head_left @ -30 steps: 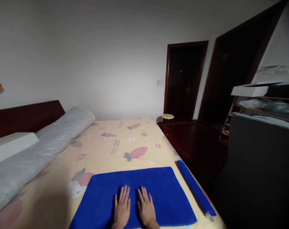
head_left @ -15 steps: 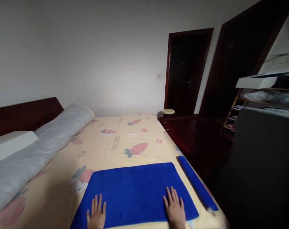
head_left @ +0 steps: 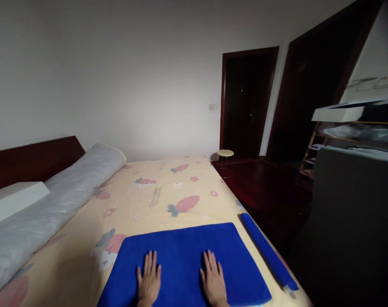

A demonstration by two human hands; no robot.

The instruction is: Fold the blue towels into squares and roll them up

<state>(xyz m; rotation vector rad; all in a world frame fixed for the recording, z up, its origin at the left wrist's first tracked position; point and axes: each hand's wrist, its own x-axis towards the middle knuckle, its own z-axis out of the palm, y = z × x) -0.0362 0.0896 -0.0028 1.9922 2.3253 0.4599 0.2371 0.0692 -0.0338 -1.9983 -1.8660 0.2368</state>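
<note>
A blue towel (head_left: pixel 181 264) lies spread flat on the bed, its near edge partly cut off by the bottom of the view. My left hand (head_left: pixel 149 279) rests palm down on its left half, fingers stretched out. On the right half, my right hand (head_left: pixel 213 277) also lies flat with fingers extended. Neither hand grips anything. Along the bed's right edge is a rolled blue cloth (head_left: pixel 267 251) with a pale tag at its near end, apart from the right hand.
The bed has a cream sheet (head_left: pixel 161 175) printed with carrots. A grey folded quilt (head_left: pixel 78 179) and a white box (head_left: pixel 17 198) lie on the left by the headboard (head_left: pixel 33 157). A round stool (head_left: pixel 225 153) stands beyond; a dark cabinet (head_left: pixel 354 221) is at right.
Both hands have slid inward over the blue towel, the left one rightward and the right one leftward, so they are closer together. The view has tilted up slightly.
</note>
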